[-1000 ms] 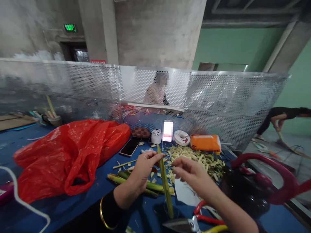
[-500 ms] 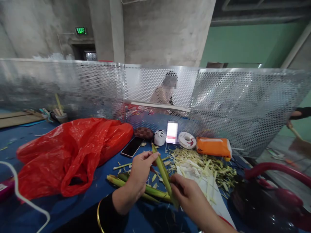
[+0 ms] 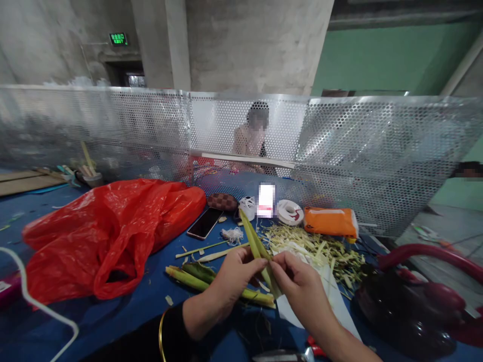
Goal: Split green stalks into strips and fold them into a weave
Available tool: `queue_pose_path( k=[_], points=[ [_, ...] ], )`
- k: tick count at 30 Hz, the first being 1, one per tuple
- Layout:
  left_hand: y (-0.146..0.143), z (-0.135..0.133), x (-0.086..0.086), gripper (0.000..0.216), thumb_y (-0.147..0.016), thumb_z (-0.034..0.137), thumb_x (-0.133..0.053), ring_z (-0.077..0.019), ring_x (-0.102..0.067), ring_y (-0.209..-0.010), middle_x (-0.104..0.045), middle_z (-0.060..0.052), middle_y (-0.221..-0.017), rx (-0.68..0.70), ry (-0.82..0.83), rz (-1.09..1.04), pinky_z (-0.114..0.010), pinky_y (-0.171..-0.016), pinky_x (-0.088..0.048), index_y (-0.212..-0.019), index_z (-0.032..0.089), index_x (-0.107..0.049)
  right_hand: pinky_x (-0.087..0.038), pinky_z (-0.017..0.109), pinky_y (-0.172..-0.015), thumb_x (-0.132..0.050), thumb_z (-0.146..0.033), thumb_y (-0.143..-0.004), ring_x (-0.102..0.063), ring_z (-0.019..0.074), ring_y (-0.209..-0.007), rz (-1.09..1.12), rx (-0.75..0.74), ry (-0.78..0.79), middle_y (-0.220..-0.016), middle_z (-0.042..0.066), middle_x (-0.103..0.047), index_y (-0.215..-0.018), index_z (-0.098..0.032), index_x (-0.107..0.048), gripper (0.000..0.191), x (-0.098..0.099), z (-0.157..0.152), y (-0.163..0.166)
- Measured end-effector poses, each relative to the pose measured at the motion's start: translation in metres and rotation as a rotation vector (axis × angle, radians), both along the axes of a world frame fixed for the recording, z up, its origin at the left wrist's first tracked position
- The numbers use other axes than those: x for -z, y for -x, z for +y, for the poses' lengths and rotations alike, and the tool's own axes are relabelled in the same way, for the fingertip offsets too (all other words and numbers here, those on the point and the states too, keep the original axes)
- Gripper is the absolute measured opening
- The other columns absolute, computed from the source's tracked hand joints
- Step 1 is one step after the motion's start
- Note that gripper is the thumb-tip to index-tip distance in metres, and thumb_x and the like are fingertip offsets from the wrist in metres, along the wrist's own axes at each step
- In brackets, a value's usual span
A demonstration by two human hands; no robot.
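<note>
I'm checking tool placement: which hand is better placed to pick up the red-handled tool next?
Probably the right hand: the red handle shows right beside its forearm, while the left hand is farther away. Both pinch the green leaf, so the right would first let go.

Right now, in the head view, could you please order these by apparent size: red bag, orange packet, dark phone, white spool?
From largest to smallest:
1. Red bag
2. Orange packet
3. Dark phone and white spool: they look too alike to rank.
</note>
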State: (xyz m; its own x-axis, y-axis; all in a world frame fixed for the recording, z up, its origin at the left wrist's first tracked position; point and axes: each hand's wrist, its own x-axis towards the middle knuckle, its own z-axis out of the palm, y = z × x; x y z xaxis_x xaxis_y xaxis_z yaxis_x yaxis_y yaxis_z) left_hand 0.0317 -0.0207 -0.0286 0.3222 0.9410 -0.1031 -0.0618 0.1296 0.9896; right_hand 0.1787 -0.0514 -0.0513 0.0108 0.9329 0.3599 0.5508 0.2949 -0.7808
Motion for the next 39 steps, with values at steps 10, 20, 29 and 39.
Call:
queue_pose_path(
  k=[10, 20, 29, 39],
  points=[
    [0.003, 0.01, 0.001, 0.013, -0.071, 0.019, -0.06, -0.0131, -0.056, -0.056, -0.063, -0.002, -0.068, -0.144, -0.093, 0.135, -0.024, -0.052, -0.043, -0.082, 0.012, -0.062, -0.031, 0.022, -0.049, -0.046, -0.024, -0.084, -0.047, 0.0133, -0.051, -0.168, -0.093, 0.12, -0.056, -0.005, -0.046, -0.066, -0.023, -0.041, 0.019, 0.0, 0.002, 0.0],
    [0.014, -0.004, 0.006, 0.01, -0.089, 0.016, -0.047, -0.0172, -0.06, -0.085, -0.063, -0.005, -0.092, -0.046, -1.287, 0.707, -0.029, -0.076, -0.045, -0.091, 0.02, -0.056, -0.033, 0.022, -0.046, -0.047, -0.031, -0.084, -0.051, 0.0128, -0.047, -0.043, -0.055, 0.137, -0.053, -0.005, -0.046, -0.062, -0.023, -0.04, 0.025, 0.005, 0.008, -0.003],
    [0.015, -0.002, -0.002, 0.015, -0.09, 0.023, -0.043, -0.0189, -0.053, -0.074, -0.058, -0.004, -0.083, 0.119, -1.295, 1.074, -0.032, -0.063, -0.038, -0.085, 0.019, -0.056, -0.033, 0.024, -0.05, -0.045, -0.025, -0.088, -0.053, 0.0152, -0.052, -0.215, -0.039, 0.026, -0.053, -0.003, -0.053, -0.066, -0.022, -0.045, 0.022, 0.002, 0.007, -0.004],
    [0.016, -0.001, 0.002, 0.008, -0.084, 0.025, -0.053, -0.0211, -0.05, -0.087, -0.06, -0.004, -0.088, 0.087, -1.272, 0.964, -0.036, -0.078, -0.036, -0.083, 0.018, -0.055, -0.031, 0.025, -0.051, -0.041, -0.022, -0.091, -0.055, 0.016, -0.054, -0.432, 0.068, -0.107, -0.059, -0.001, -0.058, -0.074, -0.022, -0.049, 0.019, 0.008, 0.008, -0.007]
  ],
)
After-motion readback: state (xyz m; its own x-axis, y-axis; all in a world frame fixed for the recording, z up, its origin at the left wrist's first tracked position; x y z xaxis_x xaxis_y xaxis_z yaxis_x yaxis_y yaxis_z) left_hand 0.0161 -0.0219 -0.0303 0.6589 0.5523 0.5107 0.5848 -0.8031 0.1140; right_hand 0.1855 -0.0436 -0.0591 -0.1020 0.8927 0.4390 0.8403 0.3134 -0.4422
